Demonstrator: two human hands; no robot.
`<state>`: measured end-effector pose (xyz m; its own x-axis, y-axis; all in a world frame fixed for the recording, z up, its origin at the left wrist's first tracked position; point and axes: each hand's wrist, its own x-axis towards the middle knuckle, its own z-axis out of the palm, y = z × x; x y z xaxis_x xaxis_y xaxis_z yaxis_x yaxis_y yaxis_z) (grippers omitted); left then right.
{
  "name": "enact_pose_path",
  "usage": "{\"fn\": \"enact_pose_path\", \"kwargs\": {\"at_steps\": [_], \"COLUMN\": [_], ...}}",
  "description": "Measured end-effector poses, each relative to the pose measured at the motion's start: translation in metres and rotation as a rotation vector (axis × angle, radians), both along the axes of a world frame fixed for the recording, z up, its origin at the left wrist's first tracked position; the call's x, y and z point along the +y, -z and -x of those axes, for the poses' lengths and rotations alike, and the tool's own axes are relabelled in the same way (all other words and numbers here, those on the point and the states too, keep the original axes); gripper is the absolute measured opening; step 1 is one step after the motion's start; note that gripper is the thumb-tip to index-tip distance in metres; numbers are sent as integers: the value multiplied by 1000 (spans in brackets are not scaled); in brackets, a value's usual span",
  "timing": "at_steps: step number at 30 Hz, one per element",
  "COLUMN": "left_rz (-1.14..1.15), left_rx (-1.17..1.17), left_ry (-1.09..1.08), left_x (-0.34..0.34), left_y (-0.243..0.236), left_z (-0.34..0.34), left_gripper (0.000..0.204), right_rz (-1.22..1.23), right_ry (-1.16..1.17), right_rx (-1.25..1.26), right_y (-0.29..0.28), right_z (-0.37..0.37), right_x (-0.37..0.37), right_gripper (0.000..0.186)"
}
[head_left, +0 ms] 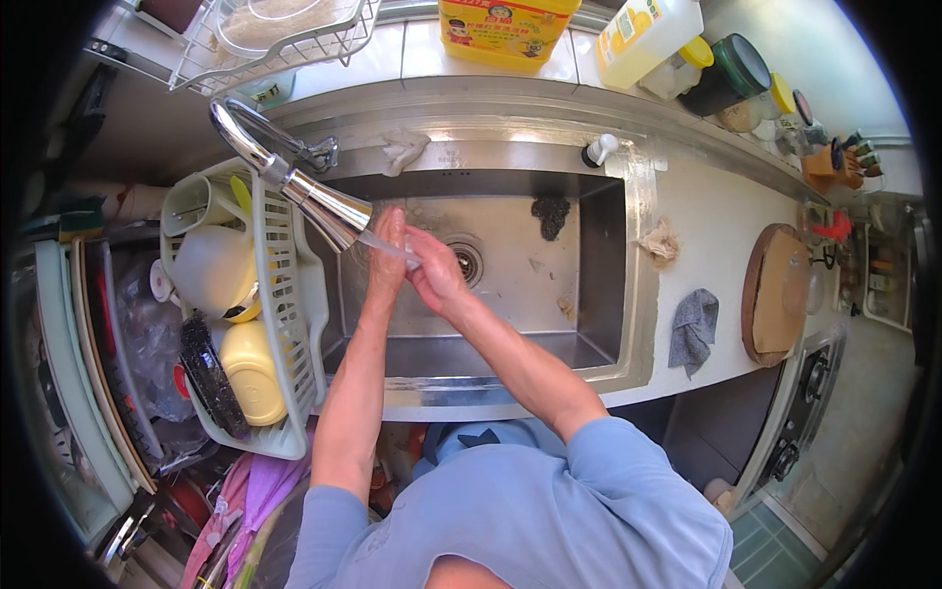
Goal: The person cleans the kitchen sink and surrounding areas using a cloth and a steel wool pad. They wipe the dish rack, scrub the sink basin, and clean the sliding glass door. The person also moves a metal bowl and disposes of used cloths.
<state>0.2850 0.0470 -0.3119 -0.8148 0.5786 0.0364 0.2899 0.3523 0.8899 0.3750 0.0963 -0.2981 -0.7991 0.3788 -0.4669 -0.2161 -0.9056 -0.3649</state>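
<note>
Both my hands are together over the left part of a steel sink (520,285), under a chrome faucet (329,208). A stream of water (392,248) runs from its spout between them. My left hand (388,247) is upright on edge with its fingers stretched out, holding nothing. Beside it, my right hand (437,270) is slightly cupped at the stream, with no object visible in it; some of its fingers are partly hidden. Just right of my hands is the drain (463,263). A dark scouring pad (550,217) lies on the sink's far right floor.
On the left stands a pale dish rack (294,324) with yellow bowls. A soap pump (601,149), a grey cloth (695,329) and a round cutting board (780,294) sit to the right. Along the back ledge are a yellow jug (508,34) and several jars.
</note>
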Motion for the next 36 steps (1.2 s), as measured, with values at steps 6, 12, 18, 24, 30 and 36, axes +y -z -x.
{"fn": "enact_pose_path", "kwargs": {"at_steps": [6,12,18,24,30,36], "left_rz": [-314,-216,111,260,286,189], "left_rx": [-945,-881,128,341,301,-153], "left_ry": [-135,-69,96,223,273,142], "left_x": [-9,1,34,70,75,56], "left_y": [-24,-43,-36,-33,-8,-34], "left_z": [-14,-9,42,67,96,93], "left_gripper": [48,44,40,40,30,22], "right_rz": [226,223,139,90,88,-36], "right_ry": [-180,-191,-167,-290,-364,-217], "right_rx": [45,0,-48,11,8,-77], "right_y": [3,10,-3,8,4,6], "right_z": [6,-5,-6,-8,-7,-15], "right_x": [24,26,20,25,24,41], "right_gripper": [14,14,19,21,23,32]}}
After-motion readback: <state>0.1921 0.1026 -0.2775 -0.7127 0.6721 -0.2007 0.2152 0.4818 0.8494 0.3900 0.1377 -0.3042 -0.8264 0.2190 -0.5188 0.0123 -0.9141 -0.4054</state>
